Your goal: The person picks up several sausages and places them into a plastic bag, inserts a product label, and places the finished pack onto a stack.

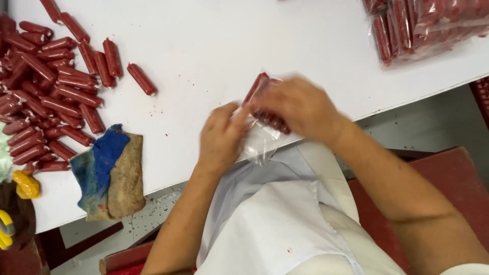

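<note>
At the near edge of the white table [214, 46] both my hands hold one clear plastic bag [262, 140] with several red sausages [257, 86] in it. My left hand [221, 135] pinches the bag's left side. My right hand [300, 107] lies over the sausages and grips the bag from the right; it is blurred. Most of the bag's contents are hidden under my right hand.
A big heap of loose red sausages [48, 91] covers the table's left part. A blue and brown rag [112, 170] lies at the front edge. Filled clear bags of sausages [423, 25] sit at the far right. Yellow objects [23, 186] lie at the left edge.
</note>
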